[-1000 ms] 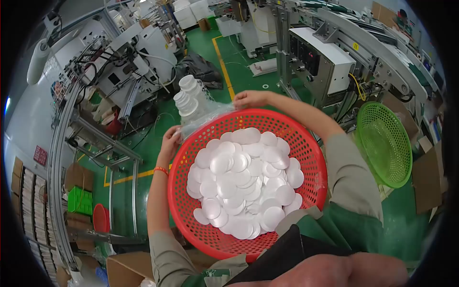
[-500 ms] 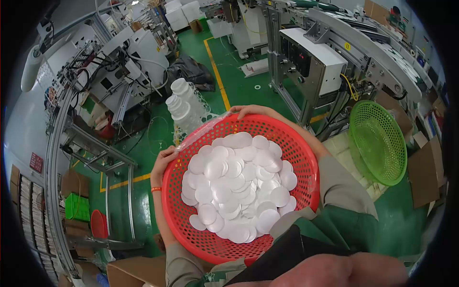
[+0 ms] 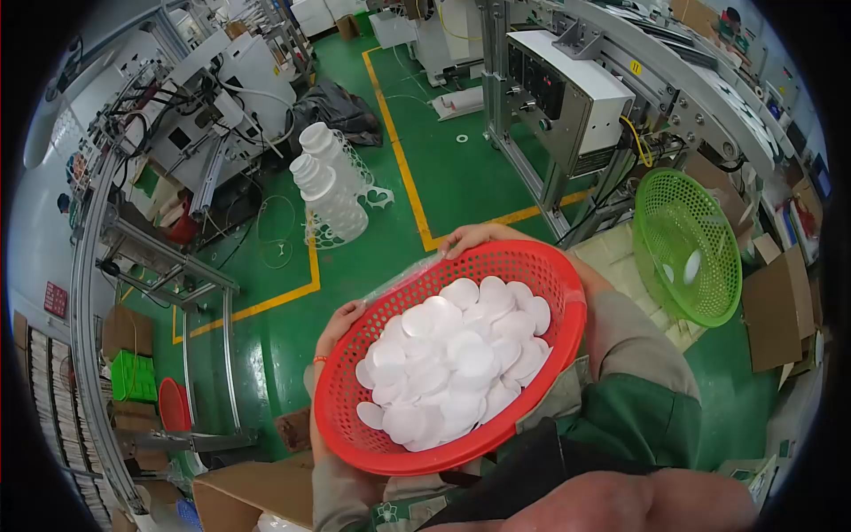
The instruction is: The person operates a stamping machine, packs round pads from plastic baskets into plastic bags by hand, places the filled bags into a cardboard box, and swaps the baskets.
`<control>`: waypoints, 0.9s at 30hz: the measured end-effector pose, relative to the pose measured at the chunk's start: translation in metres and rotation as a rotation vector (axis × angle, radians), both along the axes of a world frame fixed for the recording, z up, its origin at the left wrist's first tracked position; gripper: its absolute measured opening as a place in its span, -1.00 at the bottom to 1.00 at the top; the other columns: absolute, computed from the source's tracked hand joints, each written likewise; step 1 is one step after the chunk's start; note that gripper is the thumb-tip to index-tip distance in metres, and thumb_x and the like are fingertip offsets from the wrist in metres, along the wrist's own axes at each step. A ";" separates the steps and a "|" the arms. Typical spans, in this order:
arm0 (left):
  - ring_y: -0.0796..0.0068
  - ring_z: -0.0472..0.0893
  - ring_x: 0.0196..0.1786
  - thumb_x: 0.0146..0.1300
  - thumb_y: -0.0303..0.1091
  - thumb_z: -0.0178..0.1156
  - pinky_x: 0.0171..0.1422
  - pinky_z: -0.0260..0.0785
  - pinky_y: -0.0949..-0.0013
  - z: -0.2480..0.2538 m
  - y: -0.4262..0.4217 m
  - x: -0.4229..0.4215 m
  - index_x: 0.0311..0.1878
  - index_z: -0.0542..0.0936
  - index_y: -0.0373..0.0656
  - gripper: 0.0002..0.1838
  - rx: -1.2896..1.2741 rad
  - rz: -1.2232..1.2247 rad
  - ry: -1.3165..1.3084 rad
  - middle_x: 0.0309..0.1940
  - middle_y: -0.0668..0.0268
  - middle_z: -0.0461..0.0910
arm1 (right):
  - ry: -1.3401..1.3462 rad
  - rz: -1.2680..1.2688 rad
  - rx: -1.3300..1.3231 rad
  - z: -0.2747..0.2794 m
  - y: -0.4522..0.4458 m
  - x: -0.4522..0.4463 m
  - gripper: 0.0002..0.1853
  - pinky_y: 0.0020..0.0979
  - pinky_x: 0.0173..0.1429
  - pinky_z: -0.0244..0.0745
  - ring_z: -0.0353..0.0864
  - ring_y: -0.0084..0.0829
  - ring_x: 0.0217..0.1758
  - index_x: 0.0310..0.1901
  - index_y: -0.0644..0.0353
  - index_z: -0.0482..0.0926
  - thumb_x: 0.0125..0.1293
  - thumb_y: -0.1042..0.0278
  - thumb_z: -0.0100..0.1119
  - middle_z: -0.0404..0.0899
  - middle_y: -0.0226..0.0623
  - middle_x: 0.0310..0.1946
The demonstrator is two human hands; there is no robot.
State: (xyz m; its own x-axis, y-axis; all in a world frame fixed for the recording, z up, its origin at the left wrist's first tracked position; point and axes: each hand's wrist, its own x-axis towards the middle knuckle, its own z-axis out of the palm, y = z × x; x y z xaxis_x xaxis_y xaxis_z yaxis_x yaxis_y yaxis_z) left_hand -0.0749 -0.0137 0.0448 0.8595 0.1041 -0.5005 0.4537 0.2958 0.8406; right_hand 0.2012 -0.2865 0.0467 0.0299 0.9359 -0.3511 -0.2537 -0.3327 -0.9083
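Red basket, one, perforated. Sits in front of the torso, between both arms, near rim close against the grey-and-green clothing.

White discs, many, thin. Lie heaped and overlapping inside the red basket.

Left hand, with orange-red band at the wrist. Grips the red basket at its far left; fingers bent, clamped on the rim.

Right hand. Grips the red basket at its far side; fingers curled over, clamped on the rim.

Clear film, one strip. Runs along the far rim of the red basket, between the two hands.

White columns, two, upright. Stand on the green floor beyond the red basket, well apart from it.

Green basket, perforated. Rests right of the red basket, well apart; holds loose white pieces.

Control box. Mounted beyond the red basket, to its right.

Cardboard box, open. Lies left of the red basket, near.
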 end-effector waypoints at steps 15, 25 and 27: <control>0.53 0.52 -0.23 0.23 -0.30 0.08 -0.13 0.39 0.45 -0.086 -0.012 -0.043 -0.13 0.45 -0.25 -0.76 -0.027 0.131 0.032 -0.30 0.34 0.54 | 0.107 0.021 -0.185 -0.045 0.033 -0.020 -0.75 -0.52 -0.18 0.44 0.51 -0.58 -0.24 -0.12 0.22 0.46 0.21 0.29 0.12 0.52 -0.37 -0.23; 0.67 0.50 -0.23 0.21 -0.40 0.11 -0.12 0.36 0.57 -0.114 0.029 -0.030 -0.17 0.48 -0.19 -0.86 -0.337 0.053 0.058 -0.28 0.45 0.53 | 0.360 -0.232 -0.401 -0.110 0.046 -0.031 -0.81 -0.56 -0.08 0.40 0.48 -0.63 -0.16 -0.14 0.20 0.47 0.23 0.36 0.09 0.51 -0.43 -0.21; 0.65 0.50 -0.23 0.21 -0.39 0.12 -0.12 0.37 0.55 -0.128 0.014 -0.021 -0.16 0.49 -0.21 -0.84 -0.363 0.238 0.156 -0.28 0.43 0.53 | 0.306 -0.114 -0.384 -0.129 0.037 -0.008 -0.79 -0.55 -0.06 0.38 0.45 -0.63 -0.16 -0.14 0.19 0.47 0.19 0.39 0.13 0.50 -0.44 -0.23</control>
State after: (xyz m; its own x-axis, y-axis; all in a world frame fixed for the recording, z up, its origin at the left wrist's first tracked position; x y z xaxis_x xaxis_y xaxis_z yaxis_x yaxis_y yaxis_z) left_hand -0.0961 0.0004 -0.0828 0.7444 0.0836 -0.6624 0.4504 0.6696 0.5906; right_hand 0.1937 -0.2499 -0.0821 -0.0335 0.7340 -0.6784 -0.5433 -0.5831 -0.6040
